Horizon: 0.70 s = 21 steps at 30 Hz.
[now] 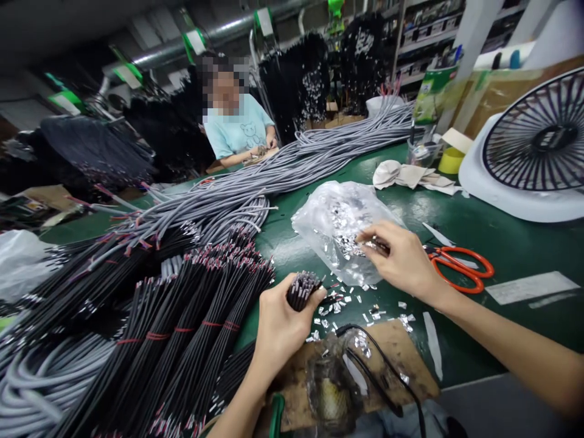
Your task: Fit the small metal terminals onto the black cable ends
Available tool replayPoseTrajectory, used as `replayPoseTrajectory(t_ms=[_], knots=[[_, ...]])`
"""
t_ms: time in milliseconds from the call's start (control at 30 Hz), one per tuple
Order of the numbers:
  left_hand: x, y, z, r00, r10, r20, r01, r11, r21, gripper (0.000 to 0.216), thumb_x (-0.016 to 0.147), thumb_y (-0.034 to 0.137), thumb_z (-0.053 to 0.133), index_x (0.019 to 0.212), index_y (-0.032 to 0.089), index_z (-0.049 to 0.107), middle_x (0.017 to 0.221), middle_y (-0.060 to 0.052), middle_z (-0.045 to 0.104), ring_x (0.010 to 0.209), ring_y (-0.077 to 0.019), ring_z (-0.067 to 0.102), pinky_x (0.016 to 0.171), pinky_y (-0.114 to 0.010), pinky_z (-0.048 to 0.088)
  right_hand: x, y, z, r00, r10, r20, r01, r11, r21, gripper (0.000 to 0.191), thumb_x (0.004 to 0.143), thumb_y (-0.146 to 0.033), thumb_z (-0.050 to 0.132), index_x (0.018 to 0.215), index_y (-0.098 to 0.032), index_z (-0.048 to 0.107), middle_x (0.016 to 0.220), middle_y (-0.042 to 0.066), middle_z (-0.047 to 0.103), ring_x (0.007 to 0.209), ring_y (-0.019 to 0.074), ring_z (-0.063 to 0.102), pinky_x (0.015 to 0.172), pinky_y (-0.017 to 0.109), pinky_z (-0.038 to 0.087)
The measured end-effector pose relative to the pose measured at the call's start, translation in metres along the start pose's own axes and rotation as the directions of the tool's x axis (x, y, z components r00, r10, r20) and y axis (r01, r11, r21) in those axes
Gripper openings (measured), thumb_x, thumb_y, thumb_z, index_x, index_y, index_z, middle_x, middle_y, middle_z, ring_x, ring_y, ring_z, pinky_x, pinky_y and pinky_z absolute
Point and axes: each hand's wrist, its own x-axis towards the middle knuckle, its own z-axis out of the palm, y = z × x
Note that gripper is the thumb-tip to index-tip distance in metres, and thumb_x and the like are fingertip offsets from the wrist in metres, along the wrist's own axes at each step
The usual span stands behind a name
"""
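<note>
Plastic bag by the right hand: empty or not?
Not empty: the plastic bag holds many small silvery pieces, visible near the right hand.

Cable workshop, shown by green bench (pixel 515 246) at right, tied black wires (pixel 182 347) lower left, grey cables (pixel 296 161) across the middle, hanging black cables (pixel 294 85) upper centre, shelves (pixel 431 29) upper right.
</note>
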Motion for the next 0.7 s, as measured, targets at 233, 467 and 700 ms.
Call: replayPoseTrajectory(t_ms=[233, 467, 700], knots=[[-0.002, -0.001, 0.0, 1.0, 0.012, 0.02, -0.013, 1.0, 0.021, 0.02, 0.076, 0.029, 0.059, 0.061, 0.016, 0.058, 0.052, 0.002, 0.055, 0.047, -0.0132, 0.05, 0.043, -0.022, 0.038, -0.013, -0.011, 0.011, 0.953, -0.118, 0.28, 0.096, 0.991, 0.088, 0.014, 0.081, -0.02, 0.055, 0.075, -0.015, 0.067, 0.069, 0.002, 0.062, 0.059, 0.0106, 0.053, 0.054, 0.023, 0.04], [-0.007, -0.001, 0.0, 0.997, -0.039, 0.067, 0.048, 0.99, -0.13, 0.009, 0.078, 0.024, 0.058, 0.075, 0.017, 0.06, 0.066, -0.001, 0.063, 0.056, -0.0152, 0.058, 0.054, -0.024, 0.046, -0.022, -0.022, 0.012, 0.942, -0.052, 0.331, -0.022, 0.976, 0.217, 0.012, 0.077, -0.016, 0.057, 0.073, -0.013, 0.069, 0.062, 0.002, 0.064, 0.052, 0.0092, 0.052, 0.049, 0.021, 0.039], [-0.011, 0.003, -0.004, 0.991, -0.015, 0.132, 0.035, 0.988, -0.152, 0.004, 0.078, 0.02, 0.057, 0.081, 0.018, 0.058, 0.067, 0.0, 0.061, 0.057, -0.0148, 0.059, 0.055, -0.025, 0.047, -0.022, -0.022, 0.011, 0.978, -0.076, 0.194, 0.019, 0.96, 0.28, 0.021, 0.075, -0.01, 0.055, 0.089, -0.013, 0.071, 0.064, 0.003, 0.065, 0.052, 0.0095, 0.051, 0.048, 0.021, 0.039]])
